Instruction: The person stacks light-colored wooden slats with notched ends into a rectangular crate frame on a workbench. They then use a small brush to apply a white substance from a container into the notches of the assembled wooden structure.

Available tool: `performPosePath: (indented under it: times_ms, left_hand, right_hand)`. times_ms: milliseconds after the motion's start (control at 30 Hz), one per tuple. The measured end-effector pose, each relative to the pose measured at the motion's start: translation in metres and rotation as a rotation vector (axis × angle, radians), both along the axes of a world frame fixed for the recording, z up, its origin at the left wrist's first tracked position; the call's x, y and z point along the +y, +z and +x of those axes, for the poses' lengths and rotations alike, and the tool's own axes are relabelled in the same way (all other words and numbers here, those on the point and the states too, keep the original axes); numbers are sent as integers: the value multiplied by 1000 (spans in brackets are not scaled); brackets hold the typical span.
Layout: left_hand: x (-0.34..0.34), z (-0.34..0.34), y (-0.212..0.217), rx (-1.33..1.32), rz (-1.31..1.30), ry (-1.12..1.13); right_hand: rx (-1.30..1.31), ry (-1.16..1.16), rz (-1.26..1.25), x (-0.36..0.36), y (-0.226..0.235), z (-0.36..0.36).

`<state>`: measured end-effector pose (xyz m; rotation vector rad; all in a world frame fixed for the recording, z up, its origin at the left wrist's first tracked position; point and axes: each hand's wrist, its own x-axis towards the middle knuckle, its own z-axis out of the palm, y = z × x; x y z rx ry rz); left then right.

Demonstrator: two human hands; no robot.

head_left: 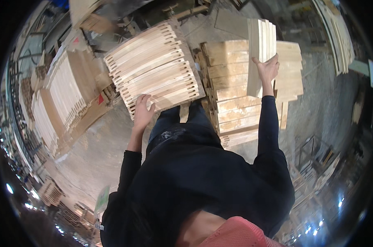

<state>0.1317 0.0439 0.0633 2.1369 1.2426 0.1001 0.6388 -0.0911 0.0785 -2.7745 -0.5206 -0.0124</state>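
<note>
Seen from above, a person in a dark long-sleeved top stands on a concrete floor among piles of pale timber.

The left hand, just left of the frame's middle, lies on the near corner of a stack of slotted wooden slats. Its fingers are spread wide and laid flat over the ends of the lowest slats, pressing rather than closed around anything. That stack fills the upper middle of the frame, its slats lying side by side at a slant, each with dark oblong slots cut near the ends.

The right hand, in the upper right, is raised and grips a bundle of flat boards held on edge. About 5 board edges show side by side at the top of the bundle. The fingers wrap its lower part from the right, and the bundle stands nearly upright in the frame.

Behind and below the bundle sits a pile of wider planks, stacked in rough layers and reaching down to the right of the person's legs.

At the left of the frame stand more stacks of slotted slats, resting on brown cardboard sheets. Further boards lean at the upper right edge.
</note>
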Motion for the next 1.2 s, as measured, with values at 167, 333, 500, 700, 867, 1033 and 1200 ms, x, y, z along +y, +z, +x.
performPosePath:
  times_ms: [167, 333, 500, 700, 867, 1033, 1200]
  left_hand:
    - [4, 9, -5, 16, 21, -65]
    - [-2, 21, 2, 186, -24, -149]
    - [-10, 34, 12, 285, -115, -201]
    - [-19, 42, 16, 381, -158, -236]
    - [-22, 58, 8, 377, -192, -233]
    - [-18, 69, 8, 351, -164, -250]
    - [-22, 68, 4, 375, -188, -240]
  right_hand:
    - [1, -120, 1, -45, -30, 15]
    - [96, -175, -152, -85, -103, 27]
    - [266, -139, -406, -115, -188, 27]
    - [246, -254, -340, -119, -215, 32]
    - [409, -269, -325, -119, -213, 42]
    - [341, -293, -162, -148, -187, 52]
    - [134, -384, -46, -179, -141, 53]
